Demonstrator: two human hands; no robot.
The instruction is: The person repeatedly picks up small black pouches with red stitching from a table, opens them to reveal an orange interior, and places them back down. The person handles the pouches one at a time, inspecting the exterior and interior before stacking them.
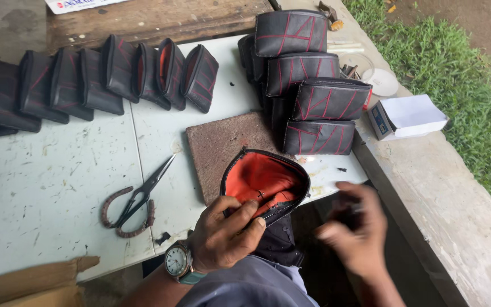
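Pale counter (46, 187), scuffed. Row of black pouches (86, 82) with red stitching along the back; a stack of pouches (313, 85) at right. Brown board (223, 142) mid-counter. Open pouch (265, 182), orange lining showing, at the near edge, pinched by left hand (225, 233). Right hand (356, 230) blurred, possibly holding something dark; grip unclear. Scissors (137, 202) lie left of the board.

Right hand (354, 227) motion-blurred; grasp unreadable.
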